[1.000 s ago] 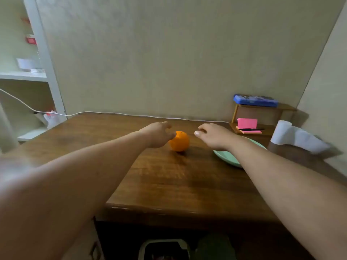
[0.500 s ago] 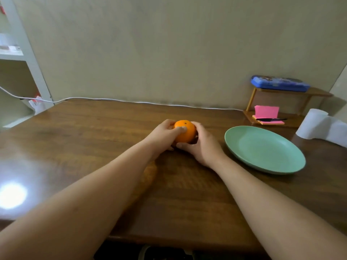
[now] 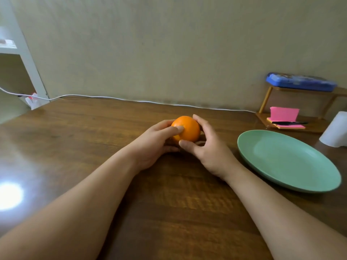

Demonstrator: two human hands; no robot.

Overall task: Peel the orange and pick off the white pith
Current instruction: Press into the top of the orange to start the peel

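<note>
**Orange**: one, whole, with the peel unbroken on the side that shows. It sits at the middle of the table, towards the far edge, held between both hands. The hands hide its underside, so I cannot tell whether it rests on the wood or is lifted just off it.

**Left hand**: grasps the orange from the left. The thumb lies across the near face of the fruit and the fingers curl round its left side.

**Right hand**: grasps the orange from the right. The fingers wrap over the far right side and the thumb presses at the lower near edge.

**Table**: dark brown wood grain. A bright patch of reflected light lies at the near left.

**Green plate**: one, oval and shallow, lying on the table to the right of the hands and apart from them.

**White cable**: runs along the far edge of the table at the foot of the wall.

**Wooden rack**: small, at the far right corner.
- Upper level: a blue case.
- Lower level: pink sticky notes with a black pen lying across them.

**White paper roll**: stands at the right edge, just beyond the plate.

**White shelf unit**: at the far left, beside the table.
</note>
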